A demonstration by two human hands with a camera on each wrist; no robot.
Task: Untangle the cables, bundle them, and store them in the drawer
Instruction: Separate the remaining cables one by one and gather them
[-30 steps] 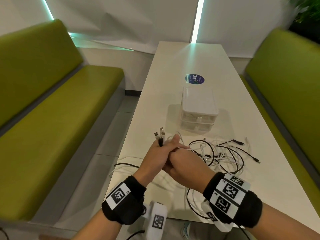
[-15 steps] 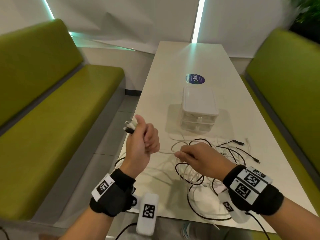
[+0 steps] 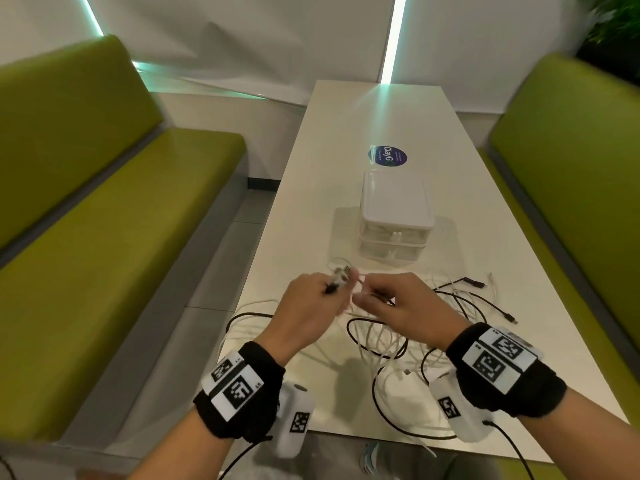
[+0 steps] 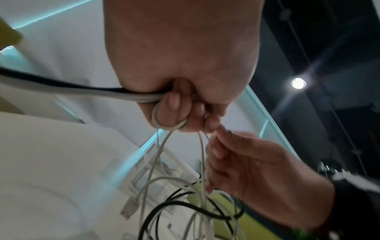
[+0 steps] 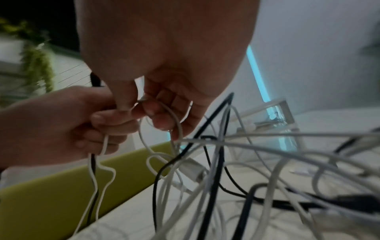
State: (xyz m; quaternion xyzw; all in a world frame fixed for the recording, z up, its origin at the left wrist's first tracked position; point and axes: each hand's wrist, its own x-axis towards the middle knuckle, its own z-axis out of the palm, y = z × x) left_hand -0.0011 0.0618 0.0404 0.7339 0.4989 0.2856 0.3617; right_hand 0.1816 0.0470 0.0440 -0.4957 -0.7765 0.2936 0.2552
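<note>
A tangle of white and black cables (image 3: pixel 391 337) lies on the white table (image 3: pixel 304 209) in front of a small white two-drawer box (image 3: pixel 394 220), both drawers closed. My left hand (image 3: pixel 311 306) is a fist round several cable ends; their plugs (image 3: pixel 341 273) stick out past the thumb, and the strands (image 4: pixel 115 94) run through the curled fingers. My right hand (image 3: pixel 398 306) meets it from the right and pinches a thin white cable (image 5: pixel 164 110) between thumb and forefinger. Loops (image 5: pixel 205 162) hang from both hands down to the tangle.
Green benches run along the left (image 3: pixel 86 237) and right (image 3: pixel 571 168) of the table. A round blue sticker (image 3: pixel 387 156) lies beyond the drawer box. A black plug (image 3: pixel 472 281) and loose cable ends lie at the right of the tangle. The table's left edge is near my left hand.
Half a second ago the hands were apart, the left fist raised at the table's left edge. Now the left hand has come back right and meets the right hand over the cables.
</note>
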